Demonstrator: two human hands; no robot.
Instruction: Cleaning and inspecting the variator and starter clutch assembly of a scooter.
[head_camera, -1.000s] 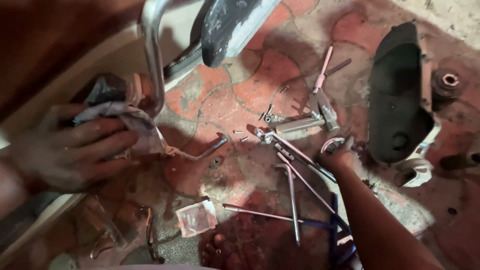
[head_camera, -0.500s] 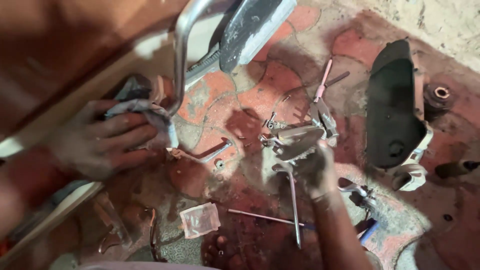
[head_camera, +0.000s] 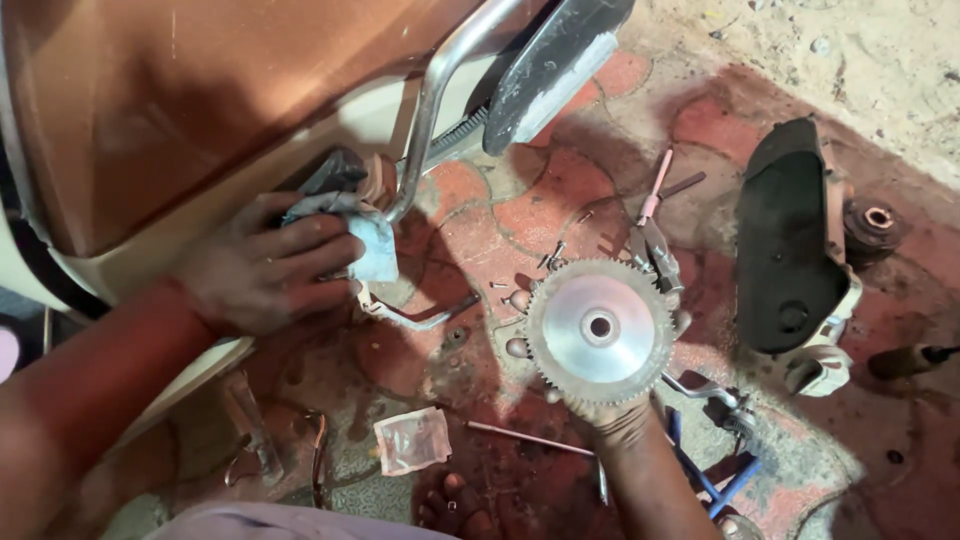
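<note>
In my right hand (head_camera: 618, 408) a silvery toothed disc (head_camera: 600, 330); under my left hand (head_camera: 262, 275) a grey-blue rag (head_camera: 365, 240); right of both, a black cover (head_camera: 785, 245) on red-patched floor (head_camera: 560, 185).

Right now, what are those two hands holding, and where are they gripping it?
The right hand holds a finned metal disc by its lower rim. The left hand presses a grey rag, bunched under its fingers.

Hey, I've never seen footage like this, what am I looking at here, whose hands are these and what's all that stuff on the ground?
This is one view from a camera worn on a person's head, looking down at their own bare hands. The left hand presses a grey rag against a vehicle's brown body panel. The right hand holds up a round toothed metal disc. On the patchy red floor lie small bolts, a black cover and a small clear plastic bag.
</note>
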